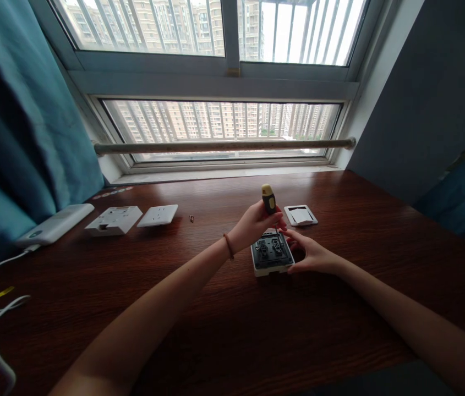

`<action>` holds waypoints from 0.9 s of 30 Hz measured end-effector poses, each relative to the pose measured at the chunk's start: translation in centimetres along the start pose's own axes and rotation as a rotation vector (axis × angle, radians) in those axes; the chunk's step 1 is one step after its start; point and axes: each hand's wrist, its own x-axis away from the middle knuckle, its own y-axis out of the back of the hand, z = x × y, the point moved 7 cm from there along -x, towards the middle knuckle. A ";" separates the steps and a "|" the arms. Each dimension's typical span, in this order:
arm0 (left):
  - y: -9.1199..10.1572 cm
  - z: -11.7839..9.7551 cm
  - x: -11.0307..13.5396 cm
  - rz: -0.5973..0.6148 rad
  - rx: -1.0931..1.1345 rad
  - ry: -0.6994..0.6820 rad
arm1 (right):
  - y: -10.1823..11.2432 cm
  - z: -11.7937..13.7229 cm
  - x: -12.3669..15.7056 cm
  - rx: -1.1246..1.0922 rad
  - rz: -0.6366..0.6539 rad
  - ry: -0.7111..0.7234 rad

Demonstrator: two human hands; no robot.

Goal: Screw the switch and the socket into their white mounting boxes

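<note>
Two grips are sharing the work: your left fingers (274,219) are gripping the screwdriver (268,198), ideally square to its work, while your right fingers (296,237) are clasping the electrical box (272,270) steady on the surface (215,330).

No legible lettering — seemingly, anywhere.

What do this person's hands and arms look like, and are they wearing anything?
The left hand and right hand wear no gloves. No sleeves show. A thin reddish-brown band circles the left wrist; none shows on the right.
</note>
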 end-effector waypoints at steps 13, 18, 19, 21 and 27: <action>7.5 -1.4 0.1 -0.392 -0.530 0.131 | 0.6 -0.2 0.3 0.114 -0.314 -0.148; 6.2 4.6 1.0 -0.011 -0.564 0.608 | -0.1 0.8 0.7 0.254 -0.270 -0.205; 5.7 5.4 1.2 0.041 -0.555 0.638 | -0.4 0.9 0.7 0.238 -0.241 -0.208; 5.0 6.4 1.2 0.082 -0.572 0.633 | -0.8 1.3 0.8 0.213 -0.199 -0.199; 4.9 7.2 0.8 0.001 -0.651 0.536 | -1.2 2.3 0.7 0.283 -0.188 -0.113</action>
